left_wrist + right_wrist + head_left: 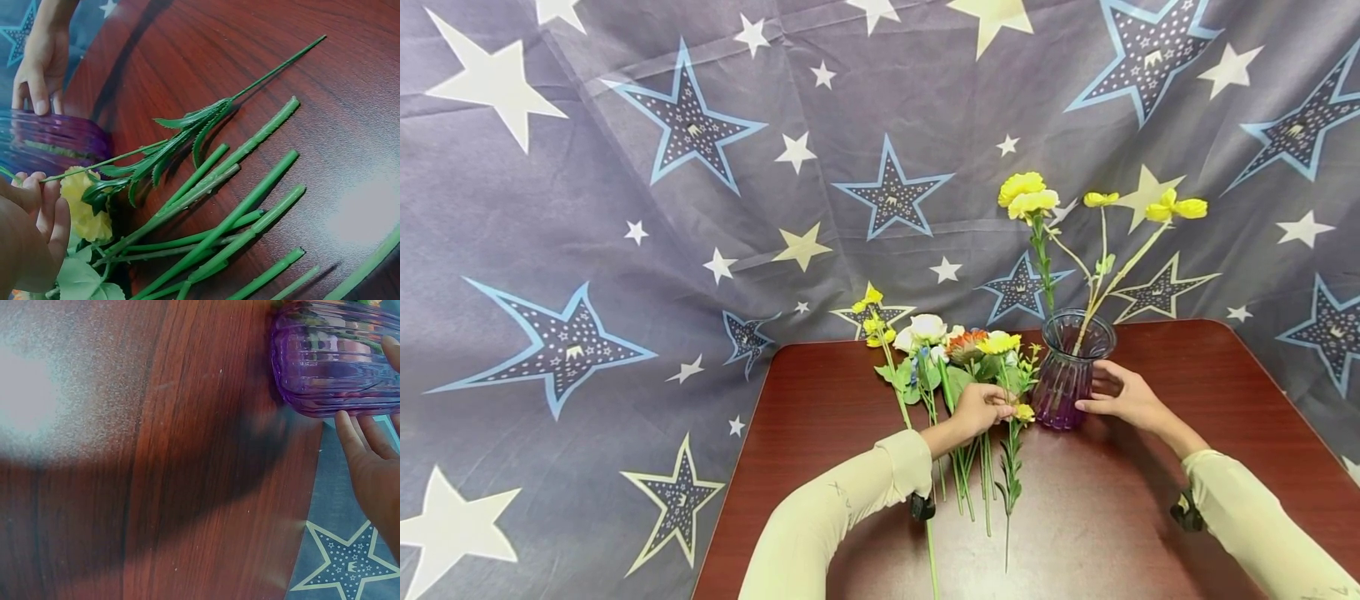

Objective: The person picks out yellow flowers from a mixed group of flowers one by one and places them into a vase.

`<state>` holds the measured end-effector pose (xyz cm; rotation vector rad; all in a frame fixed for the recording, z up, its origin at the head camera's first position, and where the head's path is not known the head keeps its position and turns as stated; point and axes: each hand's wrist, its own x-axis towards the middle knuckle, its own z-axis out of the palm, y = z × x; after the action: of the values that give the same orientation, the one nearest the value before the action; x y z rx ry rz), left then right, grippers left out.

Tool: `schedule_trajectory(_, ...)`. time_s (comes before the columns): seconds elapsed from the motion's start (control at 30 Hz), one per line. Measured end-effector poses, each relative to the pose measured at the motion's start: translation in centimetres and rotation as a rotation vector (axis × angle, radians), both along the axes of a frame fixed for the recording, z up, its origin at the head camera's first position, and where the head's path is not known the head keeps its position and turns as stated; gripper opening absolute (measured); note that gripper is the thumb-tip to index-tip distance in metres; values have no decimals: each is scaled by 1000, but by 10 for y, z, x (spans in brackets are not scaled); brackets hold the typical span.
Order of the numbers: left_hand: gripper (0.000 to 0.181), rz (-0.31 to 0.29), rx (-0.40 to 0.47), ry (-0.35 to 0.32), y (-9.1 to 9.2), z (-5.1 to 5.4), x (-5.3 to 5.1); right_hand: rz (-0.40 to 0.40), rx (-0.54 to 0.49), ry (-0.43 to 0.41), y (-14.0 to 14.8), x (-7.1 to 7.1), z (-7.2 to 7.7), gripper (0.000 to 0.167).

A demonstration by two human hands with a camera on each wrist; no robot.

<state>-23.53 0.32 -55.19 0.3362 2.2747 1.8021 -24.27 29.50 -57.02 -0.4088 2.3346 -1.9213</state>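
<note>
My left hand pinches a thin green flower stem between thumb and fingers. Narrow leaves grow along that stem below the grip, and its bare end points toward the table's front. A small yellow bloom shows right beside the fingertips; whether it belongs to this stem I cannot tell. My right hand holds the ribbed glass vase, purple at the base, with thumb and fingers on opposite sides. The vase stands upright, with yellow flowers and a branching yellow-flowered stem in it.
Beneath and beside the left hand lies a bunch of flowers: a white rose, an orange bloom, and several green stems. A long yellow-flowered stem lies leftmost. The reddish-brown table meets a star-patterned cloth behind.
</note>
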Motion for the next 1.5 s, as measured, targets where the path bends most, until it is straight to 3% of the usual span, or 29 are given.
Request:
schedule_trajectory(0.27, 15, 15, -17, 30, -5, 8, -7, -7, 32, 4, 0, 0, 2, 63)
schedule_trajectory(0.47, 18, 22, 16, -8, -6, 15, -10, -1, -18, -3, -1, 2, 3, 65)
schedule_trajectory(0.63, 19, 44, 54, -48, -6, 23, -12, -7, 22, 13, -1, 2, 2, 68)
schedule_trajectory(0.87, 17, 52, 66, -58, -9, 35, -18, -5, -27, 2, -2, 1, 1, 61)
schedule_trajectory(1.2, 14, 54, 19, 43, -8, 55, -25, -16, 63, 14, -2, 4, 4, 68)
schedule_trajectory(1.5, 16, 34, 46, 96, -4, 79, -32, -9, 12, -1, -1, 2, 0, 71)
